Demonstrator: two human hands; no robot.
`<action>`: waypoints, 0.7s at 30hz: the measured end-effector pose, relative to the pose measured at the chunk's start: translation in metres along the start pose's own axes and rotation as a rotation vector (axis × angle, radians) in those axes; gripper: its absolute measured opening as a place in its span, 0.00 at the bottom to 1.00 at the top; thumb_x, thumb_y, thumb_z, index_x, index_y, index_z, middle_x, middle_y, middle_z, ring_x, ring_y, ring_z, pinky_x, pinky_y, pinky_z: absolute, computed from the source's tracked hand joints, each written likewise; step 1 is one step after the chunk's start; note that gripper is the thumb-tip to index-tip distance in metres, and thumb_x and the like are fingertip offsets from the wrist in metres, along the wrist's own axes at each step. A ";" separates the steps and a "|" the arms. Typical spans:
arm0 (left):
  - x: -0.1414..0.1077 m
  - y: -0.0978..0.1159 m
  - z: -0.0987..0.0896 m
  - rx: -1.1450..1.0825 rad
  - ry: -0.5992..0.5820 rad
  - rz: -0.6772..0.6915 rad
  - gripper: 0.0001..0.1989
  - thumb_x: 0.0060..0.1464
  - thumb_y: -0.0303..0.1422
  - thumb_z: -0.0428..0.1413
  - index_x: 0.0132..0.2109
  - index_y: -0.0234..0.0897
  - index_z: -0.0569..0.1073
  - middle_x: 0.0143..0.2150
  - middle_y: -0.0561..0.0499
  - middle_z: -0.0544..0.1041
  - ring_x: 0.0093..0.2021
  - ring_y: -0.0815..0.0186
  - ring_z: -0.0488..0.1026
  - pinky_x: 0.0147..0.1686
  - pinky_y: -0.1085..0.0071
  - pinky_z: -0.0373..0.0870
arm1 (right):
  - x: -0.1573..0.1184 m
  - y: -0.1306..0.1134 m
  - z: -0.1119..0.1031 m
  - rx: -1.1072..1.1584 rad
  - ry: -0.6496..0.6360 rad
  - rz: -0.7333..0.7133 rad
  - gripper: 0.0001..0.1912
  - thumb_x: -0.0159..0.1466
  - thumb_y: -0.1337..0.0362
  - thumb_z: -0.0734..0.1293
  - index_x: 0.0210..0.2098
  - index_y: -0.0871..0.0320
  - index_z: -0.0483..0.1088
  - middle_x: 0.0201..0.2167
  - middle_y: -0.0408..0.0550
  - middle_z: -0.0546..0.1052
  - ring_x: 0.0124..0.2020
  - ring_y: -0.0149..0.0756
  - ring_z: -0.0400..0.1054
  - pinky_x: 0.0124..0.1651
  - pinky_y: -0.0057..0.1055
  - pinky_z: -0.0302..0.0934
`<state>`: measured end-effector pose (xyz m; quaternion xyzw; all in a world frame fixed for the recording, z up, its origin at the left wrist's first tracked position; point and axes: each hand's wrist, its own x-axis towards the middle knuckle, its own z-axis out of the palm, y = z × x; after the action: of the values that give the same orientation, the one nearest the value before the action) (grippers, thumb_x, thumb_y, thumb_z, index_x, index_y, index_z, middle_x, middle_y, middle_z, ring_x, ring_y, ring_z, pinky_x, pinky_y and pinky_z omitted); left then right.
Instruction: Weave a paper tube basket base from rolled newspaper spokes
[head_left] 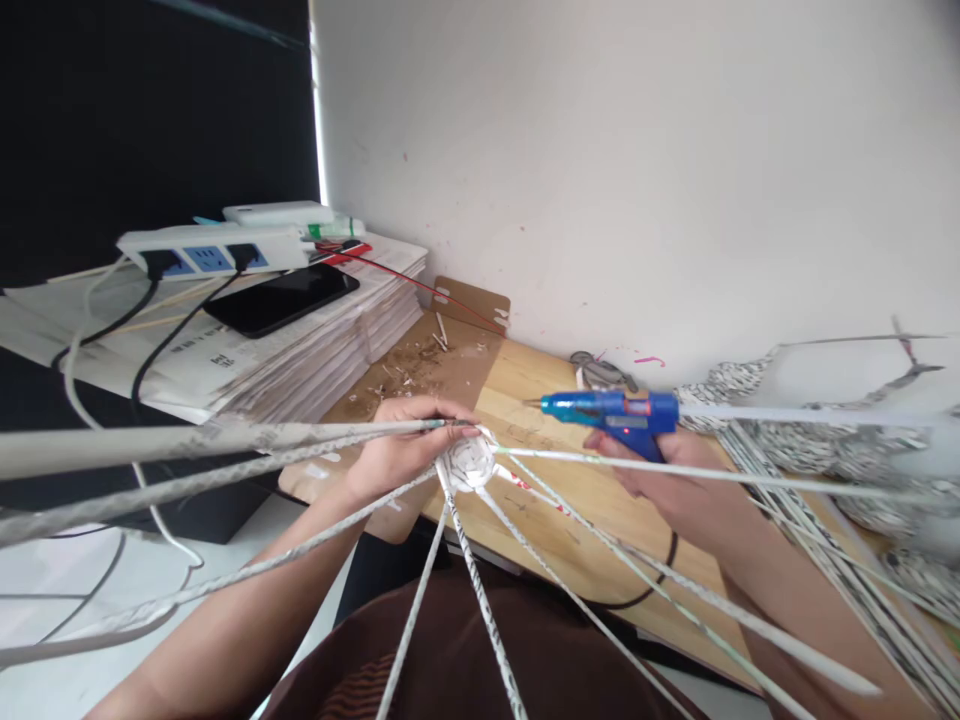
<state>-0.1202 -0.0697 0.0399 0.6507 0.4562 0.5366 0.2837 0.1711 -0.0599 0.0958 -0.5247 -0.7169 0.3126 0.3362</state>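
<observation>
A small round woven paper centre (472, 461) has long rolled-paper rods (480, 570) fanning out from it to the left, right and toward my body. My left hand (405, 440) pinches its upper left edge, where a few rods meet. My right hand (652, 475) is wrapped round the handle of a blue glue gun (611, 410), whose nozzle points left, a little above and to the right of the woven centre. A white glue stick (795, 414) appears to run out behind the gun. One rod passes in front of my right hand.
On the left, a tall stack of newspapers (337, 350) bears a black phone (281, 298) and a power strip (214, 250) with cables. Brown cardboard (401, 375) with scraps lies on the wooden table (517, 390). Paper rods and woven paper pieces (802, 450) lie at the right.
</observation>
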 end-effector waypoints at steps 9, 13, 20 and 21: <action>0.003 -0.002 -0.025 -0.003 0.174 -0.048 0.08 0.48 0.36 0.65 0.35 0.36 0.81 0.32 0.48 0.82 0.32 0.64 0.79 0.32 0.74 0.76 | 0.088 0.033 0.090 0.865 -0.040 0.454 0.25 0.59 0.40 0.65 0.34 0.58 0.71 0.16 0.38 0.67 0.16 0.26 0.59 0.17 0.22 0.51; 0.000 0.000 -0.040 0.040 0.236 -0.058 0.09 0.47 0.37 0.65 0.35 0.38 0.81 0.32 0.49 0.82 0.32 0.63 0.79 0.32 0.72 0.77 | 0.107 0.021 0.149 0.878 -0.134 0.459 0.24 0.61 0.41 0.63 0.29 0.57 0.69 0.16 0.38 0.70 0.16 0.25 0.60 0.19 0.21 0.53; -0.007 0.005 -0.051 0.135 0.287 -0.034 0.08 0.48 0.37 0.65 0.34 0.37 0.81 0.32 0.49 0.82 0.33 0.62 0.79 0.35 0.71 0.77 | 0.113 -0.016 0.209 0.839 -0.247 0.319 0.27 0.64 0.42 0.56 0.20 0.56 0.62 0.14 0.37 0.69 0.16 0.26 0.65 0.23 0.23 0.62; -0.007 0.005 -0.051 0.135 0.287 -0.036 0.08 0.49 0.37 0.64 0.34 0.37 0.81 0.32 0.48 0.82 0.33 0.62 0.79 0.34 0.71 0.77 | 0.112 -0.021 0.212 0.846 -0.251 0.295 0.28 0.65 0.43 0.54 0.19 0.57 0.62 0.14 0.37 0.69 0.18 0.24 0.66 0.26 0.22 0.63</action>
<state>-0.1671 -0.0847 0.0544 0.5765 0.5389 0.5870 0.1805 -0.0369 0.0226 0.0075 -0.3960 -0.4792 0.6831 0.3832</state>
